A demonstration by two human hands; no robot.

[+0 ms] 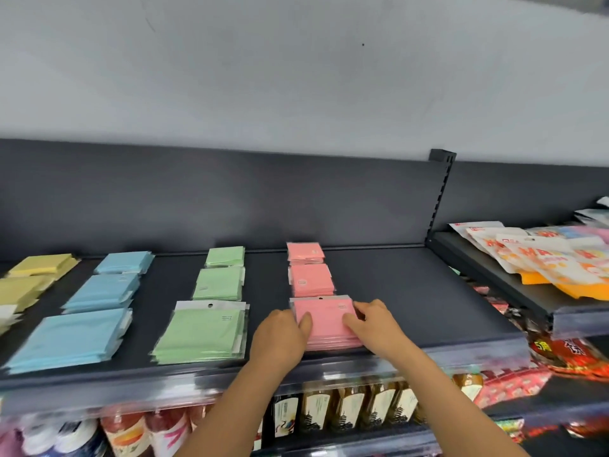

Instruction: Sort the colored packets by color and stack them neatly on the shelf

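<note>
On the dark shelf (412, 291) the packets lie in colour columns running front to back. Yellow stacks (39, 265) are at the far left, then blue stacks (69, 338), green stacks (202, 334) and pink ones. The front pink stack (326, 321) lies between my hands. My left hand (283, 334) touches its left edge with the thumb lying on top. My right hand (372, 321) holds its right edge, fingers curled over the top packet. Two more pink stacks (309, 280) lie behind it.
A neighbouring shelf at right carries white and orange snack bags (540, 258). Below the shelf front edge (131, 390) stand bottled drinks (349, 407) and red packages (573, 354). The shelf's right part, beside the pink column, is bare dark surface. A grey back panel (230, 199) rises behind.
</note>
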